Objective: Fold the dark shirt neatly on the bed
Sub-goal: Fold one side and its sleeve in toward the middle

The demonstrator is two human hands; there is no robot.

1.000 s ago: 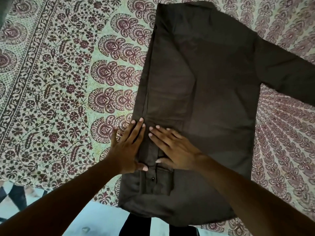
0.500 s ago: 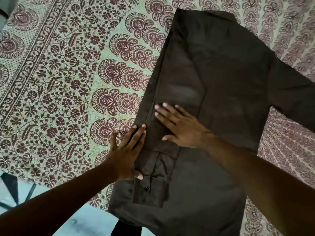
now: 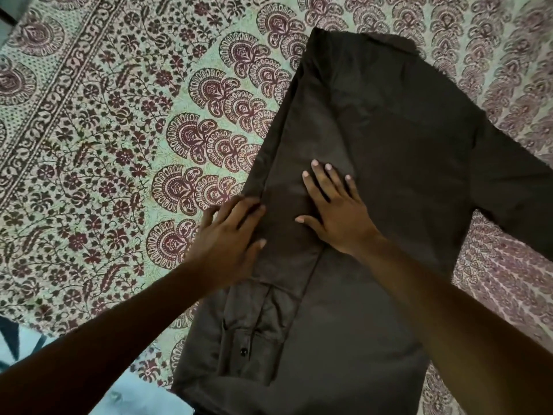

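Dark shirt on the bedspread, under both hands: right hand with fingers spread flat, left hand with fingers together on the fold beside them. Even pressure should keep the crease straight.

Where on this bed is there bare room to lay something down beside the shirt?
Widest: the patterned bedspread left of the dark shirt. Smaller: a wedge below the spread sleeve on the right, and a strip beyond the collar. Crowded: the folded sleeve, where the left hand and right hand press flat.
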